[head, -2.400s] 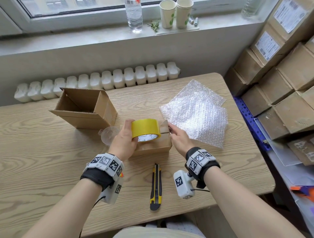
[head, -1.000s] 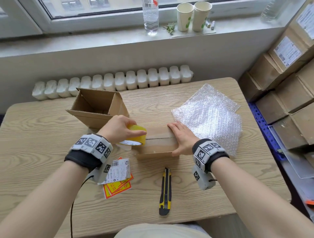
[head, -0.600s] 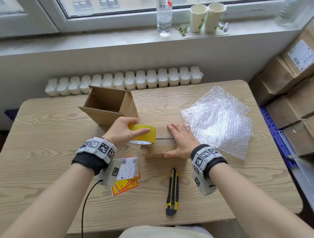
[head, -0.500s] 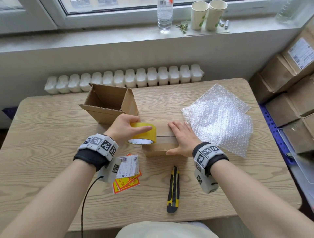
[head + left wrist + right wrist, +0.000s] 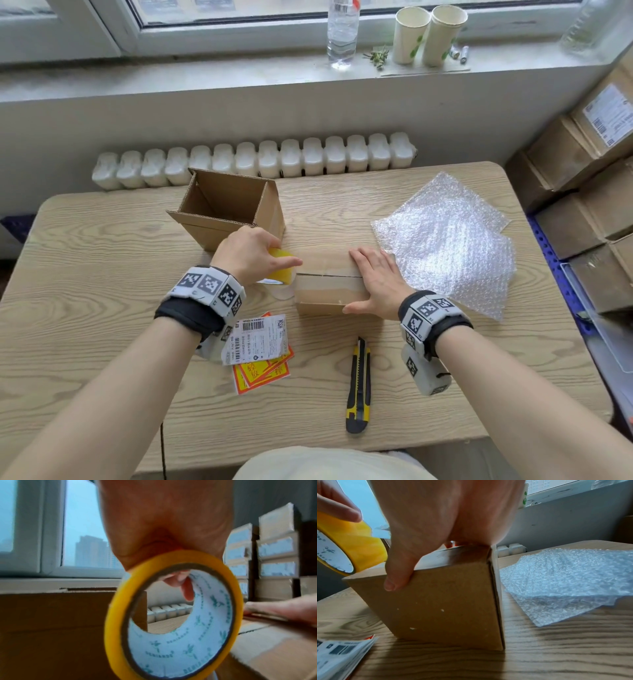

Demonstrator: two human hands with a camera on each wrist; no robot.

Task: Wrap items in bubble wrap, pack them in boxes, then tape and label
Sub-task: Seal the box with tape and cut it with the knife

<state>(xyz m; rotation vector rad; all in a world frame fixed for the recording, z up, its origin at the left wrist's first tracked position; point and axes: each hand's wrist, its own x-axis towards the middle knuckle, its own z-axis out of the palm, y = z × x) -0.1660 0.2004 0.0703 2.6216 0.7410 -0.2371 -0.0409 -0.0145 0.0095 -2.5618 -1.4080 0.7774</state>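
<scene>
A small closed cardboard box (image 5: 329, 291) (image 5: 440, 601) stands mid-table with a strip of clear tape along its top seam. My right hand (image 5: 373, 281) lies flat on the box's right end, fingers straight, thumb (image 5: 397, 577) down the near side. My left hand (image 5: 253, 257) grips a yellow roll of tape (image 5: 281, 270) (image 5: 173, 615) at the box's left end, a finger hooked inside the core. The tape (image 5: 351, 545) runs from the roll onto the box top. The box's contents are hidden.
An open empty cardboard box (image 5: 229, 205) stands behind my left hand. Bubble wrap sheets (image 5: 445, 243) lie right of the box. A yellow utility knife (image 5: 358, 383) and shipping labels with red stickers (image 5: 257, 346) lie near the front edge. Stacked cartons (image 5: 589, 178) fill the right side.
The left hand has drawn the tape roll leftward across the box top, down past its left end. The right hand has gone from gripping the box's end to pressing flat on top.
</scene>
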